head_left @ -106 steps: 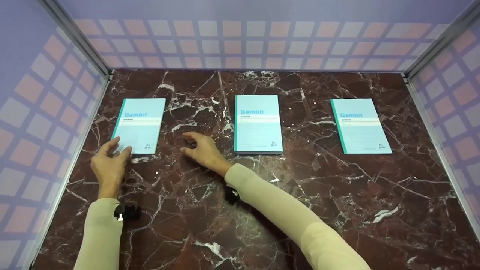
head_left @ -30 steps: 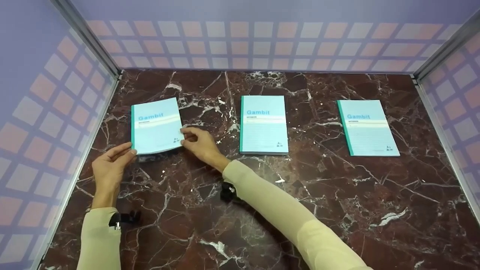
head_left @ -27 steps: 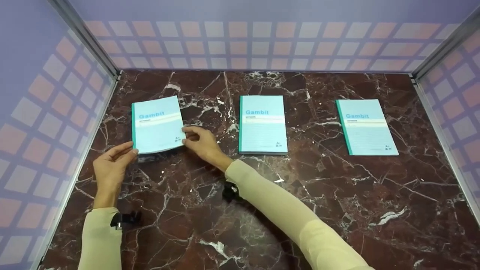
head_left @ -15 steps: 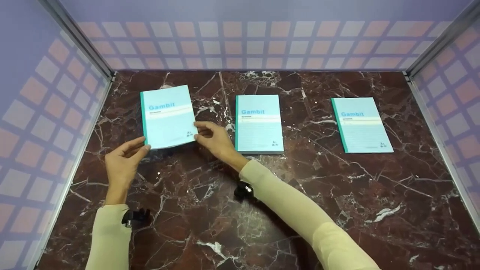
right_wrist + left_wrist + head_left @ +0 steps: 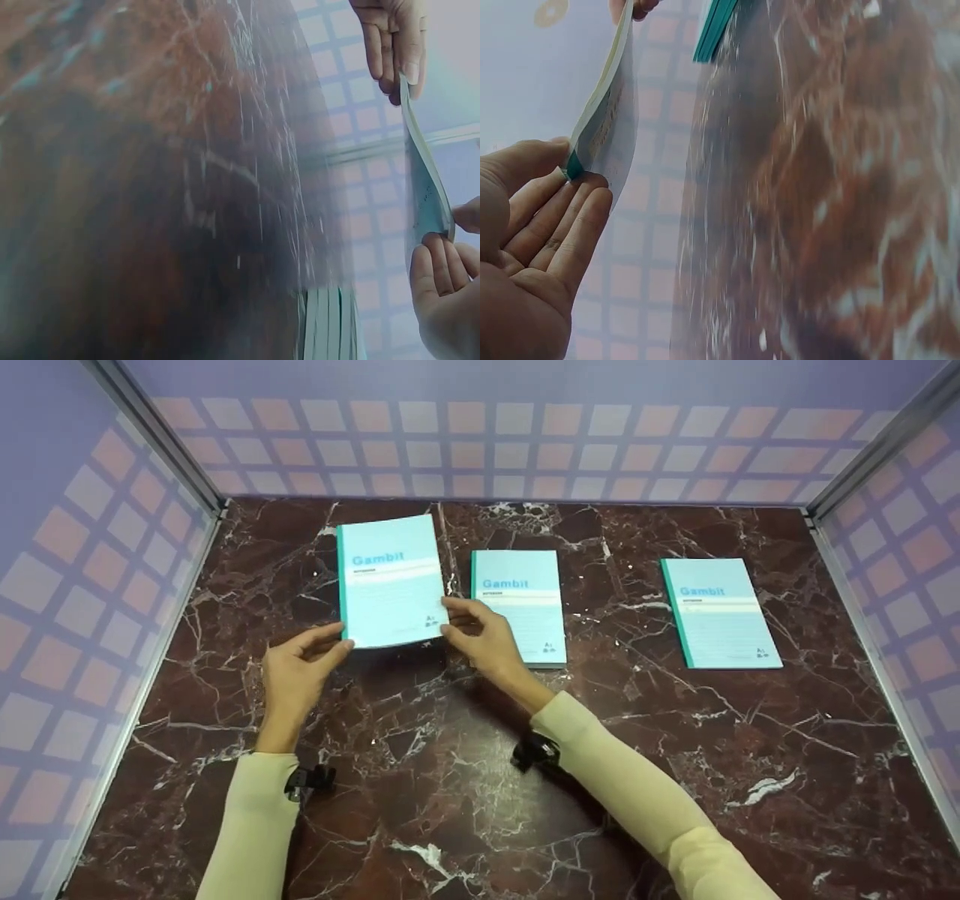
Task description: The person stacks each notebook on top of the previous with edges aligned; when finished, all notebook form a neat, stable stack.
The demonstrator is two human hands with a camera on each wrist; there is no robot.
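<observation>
Purple panels [image 5: 525, 431] patterned with pink and white squares stand around a dark red, white-veined surface [image 5: 420, 810]. Raised off it, a pale blue Gambit notebook [image 5: 390, 592] bows slightly between two separated hands: the left hand [image 5: 296, 671] pinches its lower left corner by the green spine [image 5: 341, 577], while the right hand [image 5: 489, 643] pinches its lower right edge. Just to the right, a stack of matching notebooks [image 5: 541, 619] lies partly behind the right hand; well apart, farther right, lies another notebook [image 5: 721, 619].
</observation>
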